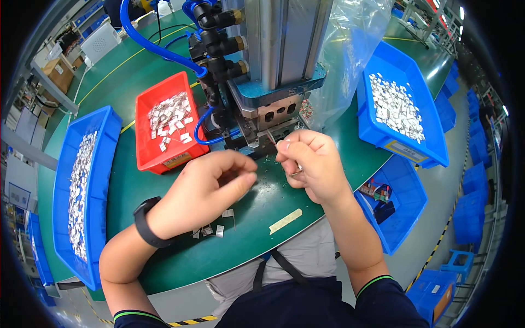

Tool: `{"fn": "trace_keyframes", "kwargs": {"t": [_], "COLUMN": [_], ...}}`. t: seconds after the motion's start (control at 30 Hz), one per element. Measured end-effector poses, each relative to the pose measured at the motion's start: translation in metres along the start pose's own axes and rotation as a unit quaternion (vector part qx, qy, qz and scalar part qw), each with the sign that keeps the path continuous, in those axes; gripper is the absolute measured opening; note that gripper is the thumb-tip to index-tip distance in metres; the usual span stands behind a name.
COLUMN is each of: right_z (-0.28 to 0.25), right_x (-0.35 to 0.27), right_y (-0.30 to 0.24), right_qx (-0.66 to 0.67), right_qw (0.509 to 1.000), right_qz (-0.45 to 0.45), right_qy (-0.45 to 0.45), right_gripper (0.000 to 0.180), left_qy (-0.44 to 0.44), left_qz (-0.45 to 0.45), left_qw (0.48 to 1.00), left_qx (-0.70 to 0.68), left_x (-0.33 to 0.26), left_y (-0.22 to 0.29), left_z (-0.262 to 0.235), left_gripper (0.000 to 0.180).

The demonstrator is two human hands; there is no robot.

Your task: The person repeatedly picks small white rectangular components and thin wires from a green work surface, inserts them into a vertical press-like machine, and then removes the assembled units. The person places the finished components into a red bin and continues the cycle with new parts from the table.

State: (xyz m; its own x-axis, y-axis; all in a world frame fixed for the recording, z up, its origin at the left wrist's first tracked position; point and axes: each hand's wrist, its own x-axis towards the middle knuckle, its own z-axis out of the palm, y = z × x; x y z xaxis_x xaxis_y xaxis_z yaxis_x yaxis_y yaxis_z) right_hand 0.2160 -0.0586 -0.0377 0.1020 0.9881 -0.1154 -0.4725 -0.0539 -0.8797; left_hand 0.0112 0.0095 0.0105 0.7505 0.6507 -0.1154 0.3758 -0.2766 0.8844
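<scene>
My right hand (314,164) pinches a small thin part (271,137) between thumb and forefinger, right in front of the metal jaws of a pneumatic press (279,112). Its other fingers are curled, and a thin bit of something shows below them. My left hand (205,186), with a black band on the wrist, hovers over the green table (257,235) left of the press front. Its fingers are bent, the thumb stands apart from them, and nothing shows between. Several small white pieces with thin leads (220,230) lie on the table below my left hand.
Left of the press are a red bin (143,131) and a long blue bin (112,142), both with small white pieces. Another filled blue bin (432,147) stands right, above a lower blue bin (404,229). Blue air hoses (164,53) and a clear plastic bag (350,65) flank the press.
</scene>
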Motion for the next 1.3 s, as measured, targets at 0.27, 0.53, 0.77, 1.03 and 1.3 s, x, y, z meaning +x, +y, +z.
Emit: {"fn": "trace_keyframes", "kwargs": {"t": [0.27, 0.53, 0.77, 1.03, 1.3], "right_z": [0.006, 0.007, 0.006, 0.008, 0.001], "right_x": [0.006, 0.008, 0.007, 0.008, 0.001], "right_y": [-0.002, -0.001, 0.000, 0.000, 0.006], "right_qx": [0.002, 0.002, 0.003, -0.010, 0.008], "right_qw": [0.999, 0.999, 0.999, 0.998, 0.999], "right_qz": [-0.004, 0.009, 0.007, -0.010, -0.046], "right_qy": [0.040, 0.051, 0.048, 0.055, 0.018], "right_gripper": [0.020, 0.021, 0.021, 0.019, 0.014], "left_qy": [-0.025, -0.044, -0.036, -0.042, -0.013], "left_qz": [0.185, 0.178, 0.166, 0.154, 0.169], "left_qw": [0.941, 0.922, 0.910, 0.901, 0.893], "left_qx": [0.281, 0.342, 0.378, 0.404, 0.416], "left_x": [-0.024, -0.028, -0.028, -0.029, -0.029], "left_y": [-0.001, -0.006, -0.008, -0.009, -0.012], "left_z": [-0.006, -0.006, -0.008, -0.010, -0.006], "left_gripper": [0.019, 0.022, 0.021, 0.016, 0.012]}}
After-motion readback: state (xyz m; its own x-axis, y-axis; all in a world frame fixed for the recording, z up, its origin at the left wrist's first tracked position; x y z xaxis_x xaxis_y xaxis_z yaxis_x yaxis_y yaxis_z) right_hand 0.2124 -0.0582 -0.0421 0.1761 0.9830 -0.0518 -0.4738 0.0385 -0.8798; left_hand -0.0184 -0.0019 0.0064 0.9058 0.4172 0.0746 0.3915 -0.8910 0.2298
